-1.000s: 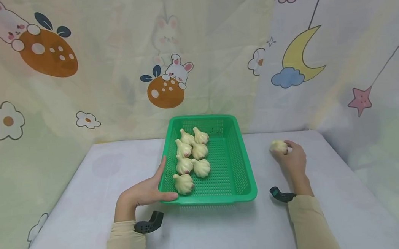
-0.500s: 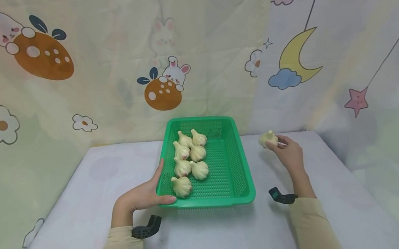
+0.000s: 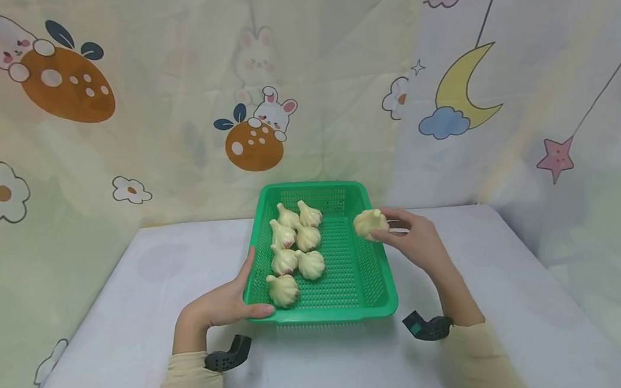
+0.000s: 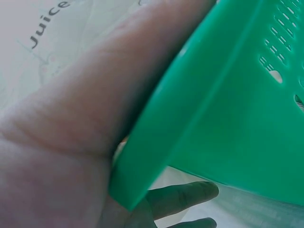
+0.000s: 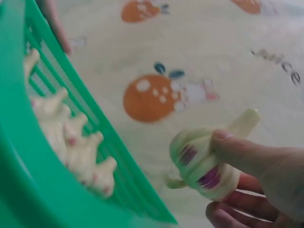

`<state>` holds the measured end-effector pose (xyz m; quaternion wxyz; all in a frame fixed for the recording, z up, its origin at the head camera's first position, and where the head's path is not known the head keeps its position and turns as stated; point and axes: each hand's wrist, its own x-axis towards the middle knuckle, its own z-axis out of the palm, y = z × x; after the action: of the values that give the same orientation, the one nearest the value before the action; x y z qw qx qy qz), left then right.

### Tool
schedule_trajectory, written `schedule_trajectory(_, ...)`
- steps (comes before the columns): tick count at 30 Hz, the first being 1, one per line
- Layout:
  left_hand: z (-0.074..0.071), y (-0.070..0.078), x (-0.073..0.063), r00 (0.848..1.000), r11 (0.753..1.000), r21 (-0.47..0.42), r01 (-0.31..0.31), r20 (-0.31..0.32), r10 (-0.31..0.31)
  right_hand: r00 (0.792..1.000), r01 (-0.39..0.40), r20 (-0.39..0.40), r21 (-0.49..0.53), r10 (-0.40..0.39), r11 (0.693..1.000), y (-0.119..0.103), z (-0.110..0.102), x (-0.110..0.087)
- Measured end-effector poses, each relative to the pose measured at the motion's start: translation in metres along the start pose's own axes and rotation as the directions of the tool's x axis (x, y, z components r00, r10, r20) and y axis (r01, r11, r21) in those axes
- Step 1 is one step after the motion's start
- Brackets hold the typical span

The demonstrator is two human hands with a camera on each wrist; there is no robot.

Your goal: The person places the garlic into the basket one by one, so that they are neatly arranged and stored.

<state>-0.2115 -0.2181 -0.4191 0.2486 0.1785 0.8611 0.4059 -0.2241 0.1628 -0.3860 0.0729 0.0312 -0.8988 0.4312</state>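
Observation:
Between the thumb and fingers of my right hand (image 3: 417, 241) is a pale garlic bulb (image 3: 370, 224), held over the right rim of the green basket (image 3: 365, 262). Purple streaks show on this held bulb (image 5: 202, 164) in the right wrist view, its stem pointing up and right. Several more garlic bulbs (image 3: 312, 265) lie along the basket's left half. At the near left corner my left hand (image 3: 223, 300) grips the basket, thumb over the front rim and index finger along the left side. The left wrist view shows other fingers (image 4: 183, 198) beneath the rim.
The basket stands on a white-covered table (image 3: 186, 249). Behind it hangs a cloth backdrop (image 3: 336, 97) printed with rabbits, a moon and flowers. Inside, the basket's perforated floor (image 3: 342, 275) is bare along the right half.
My right hand has lifted the garlic bulb off the table at the right and carried it left to the basket's right rim. The left hand keeps its hold on the corner.

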Motion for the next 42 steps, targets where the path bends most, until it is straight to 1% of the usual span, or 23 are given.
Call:
schedule_trajectory(4,0.0,-0.001,0.001,1.0,1.0,0.005,0.008,-0.004,-0.008,0.995,0.03,0.094,-0.024,-0.027,0.999,-0.018,0.021,-0.006)
schedule_trajectory(9,0.001,-0.003,0.002,1.0,1.0,0.0,0.026,-0.006,-0.026,0.983,0.068,0.176,-0.056,-0.057,0.996,-0.03,0.044,-0.013)
schedule_trajectory(13,0.001,-0.003,0.003,1.0,1.0,-0.004,0.02,-0.001,-0.02,0.976,0.077,0.21,-0.075,-0.06,0.994,-0.035,0.058,-0.018)
schedule_trajectory(18,0.0,-0.001,0.002,1.0,1.0,0.008,-0.007,0.003,0.007,0.972,0.079,0.231,-0.171,-0.038,0.982,-0.038,0.073,-0.018)
schedule_trajectory(21,-0.001,-0.001,0.001,1.0,1.0,0.012,-0.009,0.002,0.009,0.968,0.077,0.251,-0.216,-0.021,0.973,-0.038,0.081,-0.018)
schedule_trajectory(27,0.0,-0.002,0.003,1.0,1.0,0.012,-0.017,0.003,0.017,0.958,0.11,0.287,-0.276,-0.028,0.955,-0.037,0.092,-0.019)
schedule_trajectory(33,0.002,0.0,0.005,1.0,1.0,0.023,-0.013,0.007,0.013,0.946,0.161,0.321,-0.318,-0.054,0.934,-0.032,0.094,-0.021)
schedule_trajectory(37,0.002,-0.001,0.006,1.0,1.0,0.017,-0.009,0.006,0.009,0.923,0.229,0.372,-0.33,-0.097,0.916,-0.031,0.096,-0.02)
schedule_trajectory(40,0.001,-0.003,0.007,1.0,1.0,0.019,0.002,-0.003,-0.002,0.904,0.251,0.415,-0.331,-0.099,0.91,-0.03,0.099,-0.017)
schedule_trajectory(42,0.001,-0.003,0.007,1.0,1.0,0.022,0.007,-0.008,-0.007,0.906,0.248,0.413,-0.341,-0.093,0.907,-0.03,0.1,-0.016)
